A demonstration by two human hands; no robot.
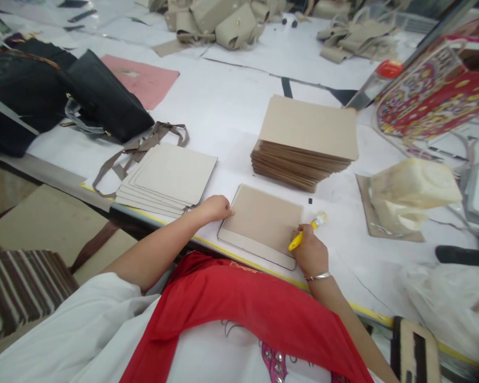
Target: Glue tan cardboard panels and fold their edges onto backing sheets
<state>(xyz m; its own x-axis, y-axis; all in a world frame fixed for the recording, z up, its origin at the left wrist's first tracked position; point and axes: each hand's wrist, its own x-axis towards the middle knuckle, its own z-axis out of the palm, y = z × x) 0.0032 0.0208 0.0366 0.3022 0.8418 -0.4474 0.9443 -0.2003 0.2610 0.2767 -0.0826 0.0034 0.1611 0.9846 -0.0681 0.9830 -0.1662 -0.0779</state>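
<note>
A beige rectangular panel (268, 217) lies flat on the white-covered table in front of me, with a paler strip along its near edge. My left hand (219, 208) is closed at its left edge, thumb and fingertips on the corner area. In my right hand (312, 254) is a paintbrush with a yellow handle (296, 241), its pale bristles pointing away to the right. That hand's fingers also touch the panel's right edge. To the left, a fanned pile of pale panels (171, 173) overlaps. Behind the panel stands a tall stack of tan boards (309, 127).
Black bags (107, 96) and brown straps (143, 146) lie at left, near a pink sheet (143, 80). On the right are a cut-open plastic container (417, 183), a red-lidded jar (377, 80), a patterned red bag (439, 90) and a clear plastic bag (451, 303). Beige bag pieces (235, 26) lie behind.
</note>
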